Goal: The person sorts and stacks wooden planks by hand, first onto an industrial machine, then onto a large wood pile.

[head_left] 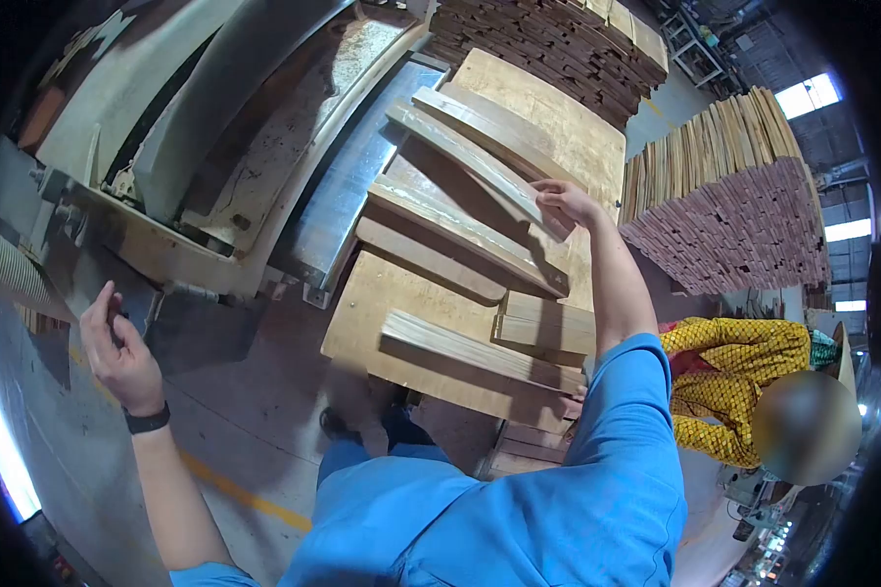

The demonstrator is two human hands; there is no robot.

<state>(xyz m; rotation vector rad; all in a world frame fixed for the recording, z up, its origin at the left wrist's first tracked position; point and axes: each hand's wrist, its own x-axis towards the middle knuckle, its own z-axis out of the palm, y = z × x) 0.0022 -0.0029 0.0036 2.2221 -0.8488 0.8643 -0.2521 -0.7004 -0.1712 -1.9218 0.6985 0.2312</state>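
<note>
My right hand has its fingers closed on the near end of a long wooden board. The board's far end lies over the metal bed plate of the machine. Another wooden board lies just behind the held one, and a wider board rests in front of it on the plywood table top. Off to the left, my left hand is in the air beside the machine, fingers loosely bent and apart, with nothing in it.
A large machine stands at the left, a ribbed hose beside it. A bundle of wooden strips lies near the table's front edge. Tall board stacks stand at the right. A co-worker in a yellow patterned top is close by.
</note>
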